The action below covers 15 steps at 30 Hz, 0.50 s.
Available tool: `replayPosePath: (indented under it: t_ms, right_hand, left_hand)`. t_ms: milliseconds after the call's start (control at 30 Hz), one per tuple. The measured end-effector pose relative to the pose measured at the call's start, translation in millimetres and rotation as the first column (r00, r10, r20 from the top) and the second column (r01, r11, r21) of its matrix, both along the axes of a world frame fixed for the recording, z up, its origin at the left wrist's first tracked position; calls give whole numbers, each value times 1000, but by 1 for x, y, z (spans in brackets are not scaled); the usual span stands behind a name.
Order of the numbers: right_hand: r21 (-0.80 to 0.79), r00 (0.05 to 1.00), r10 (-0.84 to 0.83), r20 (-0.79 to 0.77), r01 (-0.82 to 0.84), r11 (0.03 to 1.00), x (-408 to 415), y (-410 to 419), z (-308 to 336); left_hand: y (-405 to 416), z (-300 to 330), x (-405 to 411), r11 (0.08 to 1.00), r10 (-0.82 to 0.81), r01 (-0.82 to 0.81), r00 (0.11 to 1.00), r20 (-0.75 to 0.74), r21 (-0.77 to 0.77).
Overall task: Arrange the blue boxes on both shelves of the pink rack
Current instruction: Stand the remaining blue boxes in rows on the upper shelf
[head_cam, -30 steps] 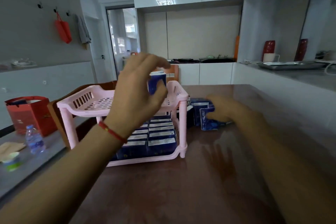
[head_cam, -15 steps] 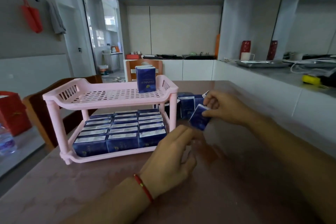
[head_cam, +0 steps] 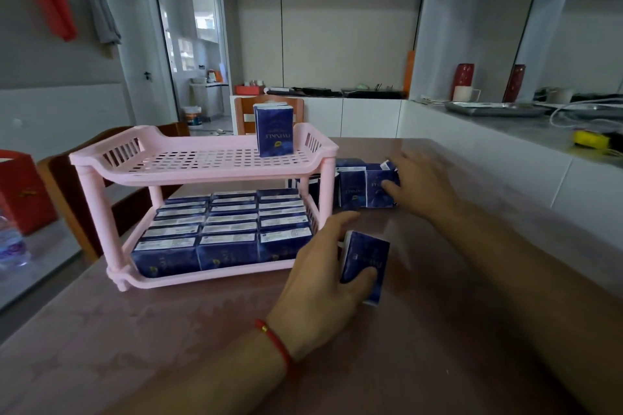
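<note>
Nearest to me, my left hand (head_cam: 323, 266), a red cord bracelet (head_cam: 274, 340) at its wrist, grips one blue box (head_cam: 364, 264) just above the brown tabletop (head_cam: 438, 330), thumb across the front face and fingers curled behind; the box stands roughly upright with a slight tilt, just beside the rack's right front corner. Next, the pink rack (head_cam: 202, 178): its lower shelf (head_cam: 215, 274) is packed with blue boxes standing in three files, so I judge that tier complete. The upper shelf (head_cam: 202, 158) carries a single upright box (head_cam: 273, 130) at its right rear, the rest of the perforated deck bare. To the right of the rack, a loose cluster of boxes (head_cam: 357, 187) stands on the table; my right hand (head_cam: 418, 182) reaches onto it with fingers spread and nearly straight, the thumb touching the face of the nearest box, which it does not yet grip. The step in hand, as I judge it, is filling the upper tier. The next move calls for lifting the held box over the raised front rim and setting it upright, flush against the lone box, so a row can begin; the right hand would need to close on a further box from the cluster. Beyond stand a wooden chair (head_cam: 269, 104) and a kitchen counter (head_cam: 505, 118).
</note>
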State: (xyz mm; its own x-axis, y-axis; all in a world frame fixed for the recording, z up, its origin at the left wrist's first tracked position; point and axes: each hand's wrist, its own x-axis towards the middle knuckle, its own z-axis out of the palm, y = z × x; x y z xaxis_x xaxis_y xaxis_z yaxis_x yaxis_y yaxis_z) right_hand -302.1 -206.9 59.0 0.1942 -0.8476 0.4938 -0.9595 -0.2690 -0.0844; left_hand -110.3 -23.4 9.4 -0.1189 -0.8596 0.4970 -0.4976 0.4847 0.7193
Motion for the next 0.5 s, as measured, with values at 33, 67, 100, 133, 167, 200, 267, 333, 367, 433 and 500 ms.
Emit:
replayPosePath:
  t_ms: [33,67,100,133,167,200,267,333,367,433,500]
  right_hand:
    - [16,997,-44,-64,46,999,1,-8,-10]
    - [28,994,-63,-86,65,997,2,-11,-19]
    - [10,994,-61,-86,63,998,3,-12,-25]
    - [-32,996,-52,-76,50,998,3,-10,-28]
    - [-78,998,-37,-54,32,996,4,-7,-29]
    - [-101,999,-21,-26,18,995,4,-2,-26]
    - [-95,999,24,26,-22,995,-1,10,-18]
    - [-68,989,101,112,-93,993,-10,26,-8]
    - [-41,972,147,184,-142,989,-15,38,-1]
    - [29,917,230,326,-253,967,-26,65,20]
    - [79,829,292,476,-371,925,-38,97,44]
  left_hand:
    - [1,-1,1,1000,-6,6,1000,3,4]
    - [1,-1,2,1000,-12,12,1000,3,9]
    - [1,-1,3,1000,-19,19,1000,-2,11]
    - [1,-2,4,1000,-27,27,1000,-9,10]
    - [1,-2,4,999,-37,37,999,-16,8]
    - [1,-1,5,999,-45,45,999,-22,6]
    - [2,0,5,998,-56,56,998,-37,15]
    - [3,0,4,997,-64,66,996,-58,25]
    - [4,1,4,998,-61,63,996,-62,31]
    - [5,2,5,999,-41,43,997,-73,31]
    - [7,3,5,1000,-17,19,996,-87,22]
